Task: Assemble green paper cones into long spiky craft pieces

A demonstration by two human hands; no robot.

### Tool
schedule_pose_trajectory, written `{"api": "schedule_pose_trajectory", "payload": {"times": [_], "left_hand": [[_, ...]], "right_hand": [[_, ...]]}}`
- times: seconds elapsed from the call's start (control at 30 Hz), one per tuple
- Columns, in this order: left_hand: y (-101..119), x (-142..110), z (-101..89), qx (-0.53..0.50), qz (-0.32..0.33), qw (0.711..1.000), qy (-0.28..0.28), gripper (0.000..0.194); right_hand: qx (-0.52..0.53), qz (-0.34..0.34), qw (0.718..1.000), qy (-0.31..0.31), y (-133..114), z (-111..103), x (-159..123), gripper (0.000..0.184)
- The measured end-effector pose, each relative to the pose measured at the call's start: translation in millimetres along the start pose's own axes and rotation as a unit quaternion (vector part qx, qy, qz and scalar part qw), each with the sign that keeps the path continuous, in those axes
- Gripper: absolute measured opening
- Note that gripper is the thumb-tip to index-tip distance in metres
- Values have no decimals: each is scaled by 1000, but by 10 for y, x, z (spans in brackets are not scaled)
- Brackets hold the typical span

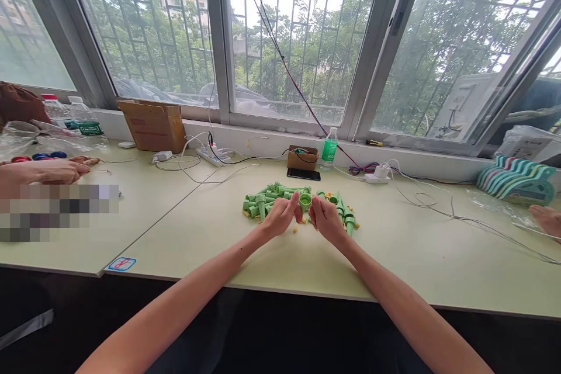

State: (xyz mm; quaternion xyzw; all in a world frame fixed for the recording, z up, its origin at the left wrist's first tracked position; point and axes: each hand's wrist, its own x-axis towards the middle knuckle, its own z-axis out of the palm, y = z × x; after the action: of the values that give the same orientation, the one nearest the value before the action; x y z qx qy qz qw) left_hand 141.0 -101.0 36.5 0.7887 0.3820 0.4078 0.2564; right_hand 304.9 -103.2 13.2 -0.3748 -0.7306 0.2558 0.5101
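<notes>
My left hand and my right hand meet over the pale green table, and together they hold one small green plastic cone piece with its round open end facing me. Just behind my hands lies a pile of several more green cone pieces, with a few small yellow bits scattered among them. More green cones lie to the right of my right hand.
Behind the pile sit a black phone, a small cardboard box and a green-labelled water bottle. A power strip and cables run along the window ledge. Another person's hand rests at the left; a stack of pastel hangers is at the right.
</notes>
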Motion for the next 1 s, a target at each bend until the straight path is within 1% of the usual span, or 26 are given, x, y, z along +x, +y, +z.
{"api": "schedule_pose_trajectory", "payload": {"times": [0.27, 0.4, 0.47, 0.57, 0.77, 1.0], "left_hand": [[3, 6, -12, -29, -19, 999, 4, 78], [-45, 22, 1, -64, -13, 998, -11, 76], [-73, 26, 2, -66, -7, 998, -17, 75], [-100, 22, -4, -48, 6, 999, -20, 71], [-90, 3, -3, -9, 53, 998, -21, 61], [-41, -8, -31, 37, 92, 994, -43, 56]], "right_hand": [[29, -12, 999, -13, 14, 7, -5, 50], [40, -11, 999, -11, 13, 8, -6, 50], [36, -4, 999, -12, 9, 8, -7, 51], [31, 6, 999, -10, 3, 6, -5, 51], [20, 22, 1000, -10, -7, -9, -2, 49], [25, 46, 999, 0, 6, -13, 14, 48]]}}
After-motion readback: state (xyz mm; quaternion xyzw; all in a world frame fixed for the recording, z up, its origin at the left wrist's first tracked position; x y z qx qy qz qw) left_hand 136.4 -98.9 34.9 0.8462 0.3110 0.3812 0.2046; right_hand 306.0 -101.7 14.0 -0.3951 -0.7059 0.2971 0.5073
